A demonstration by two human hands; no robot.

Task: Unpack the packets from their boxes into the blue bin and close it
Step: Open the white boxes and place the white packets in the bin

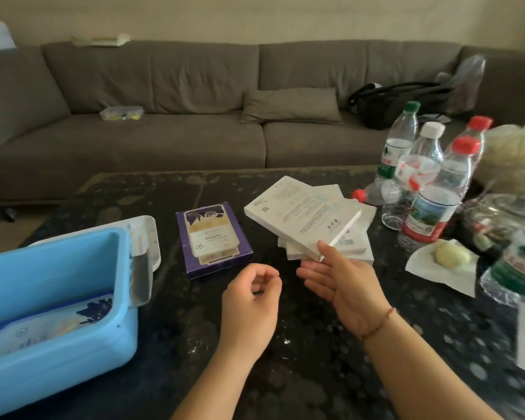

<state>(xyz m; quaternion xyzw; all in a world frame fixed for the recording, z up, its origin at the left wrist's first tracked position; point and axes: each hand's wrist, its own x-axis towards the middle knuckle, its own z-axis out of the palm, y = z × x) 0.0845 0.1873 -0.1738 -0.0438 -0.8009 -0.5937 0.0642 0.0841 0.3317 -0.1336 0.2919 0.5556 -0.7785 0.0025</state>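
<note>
The right hand has its grip closed on the near corner of the top white box, tilted over a stack of white boxes; its print is too small to read. Left of the grip, the left hand curls loosely, holding nothing. Farther left lie the purple box and the open blue bin holding packets on the desk.

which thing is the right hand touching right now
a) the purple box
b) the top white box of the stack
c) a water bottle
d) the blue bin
b: the right hand has its thumb on the near corner of the top white box, tilted on the stack; the purple box lies apart, untouched.
</note>
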